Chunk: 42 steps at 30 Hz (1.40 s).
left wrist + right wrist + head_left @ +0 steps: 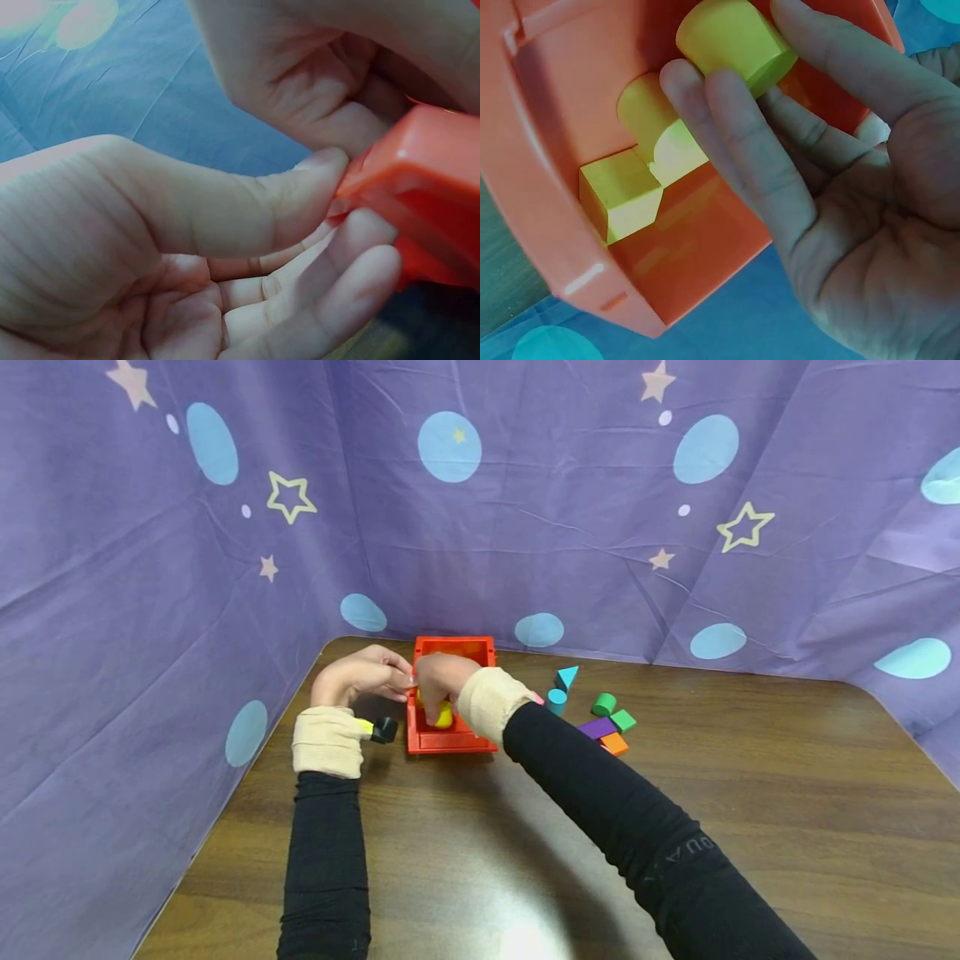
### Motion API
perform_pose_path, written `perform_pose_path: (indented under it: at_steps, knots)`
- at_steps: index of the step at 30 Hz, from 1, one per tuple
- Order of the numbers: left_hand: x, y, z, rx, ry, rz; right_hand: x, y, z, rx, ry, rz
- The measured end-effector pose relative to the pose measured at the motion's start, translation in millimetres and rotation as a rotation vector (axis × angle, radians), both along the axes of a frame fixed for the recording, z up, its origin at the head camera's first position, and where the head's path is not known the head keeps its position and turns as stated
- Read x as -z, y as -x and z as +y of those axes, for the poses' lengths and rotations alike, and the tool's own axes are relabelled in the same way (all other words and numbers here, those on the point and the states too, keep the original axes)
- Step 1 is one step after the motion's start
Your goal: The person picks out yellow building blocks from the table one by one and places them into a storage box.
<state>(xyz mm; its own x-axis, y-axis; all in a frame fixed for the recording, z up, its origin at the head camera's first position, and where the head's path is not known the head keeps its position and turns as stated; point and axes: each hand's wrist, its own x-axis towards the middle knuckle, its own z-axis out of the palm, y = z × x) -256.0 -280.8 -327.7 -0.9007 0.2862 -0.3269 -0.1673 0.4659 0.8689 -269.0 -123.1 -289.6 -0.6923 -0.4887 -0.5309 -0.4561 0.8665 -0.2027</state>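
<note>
A red plastic box [453, 742] stands on the table in front of the person. My left hand [362, 675] pinches its left rim between thumb and fingertips, as the left wrist view shows at the box edge [427, 154]. Over the box, my right hand [442, 681] holds a yellow cylinder block [731, 37] between thumb and fingers. Inside the box, a yellow cube [626, 191] lies against another yellow block with a rounded side [649, 109], partly hidden behind the fingers.
Right of the box lie several coloured blocks: a blue triangle [566, 677], a blue cylinder [556, 701], a green cylinder [603, 704], a green block [622, 721], a purple block [597, 728] and an orange block [614, 743]. A purple patterned curtain [600, 493] hangs behind the table.
</note>
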Motion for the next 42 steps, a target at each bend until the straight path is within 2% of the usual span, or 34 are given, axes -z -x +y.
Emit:
perform_pose_path:
  at_steps: [15, 32, 42]
  knots:
    - [1.0, 0.2, -1.2, 0.01, -0.003, 0.006, 14.6, 1.9, -1.0, -0.007, 0.043, 0.036]
    - [2.4, 1.4, -2.1, 0.016, -0.021, 0.01, 19.6, 3.0, -1.5, -0.063, -0.001, 0.103]
    - [2.1, 0.8, -2.3, 0.013, -0.043, 0.003, 21.6, 2.3, 0.2, -0.063, -0.001, 0.126]
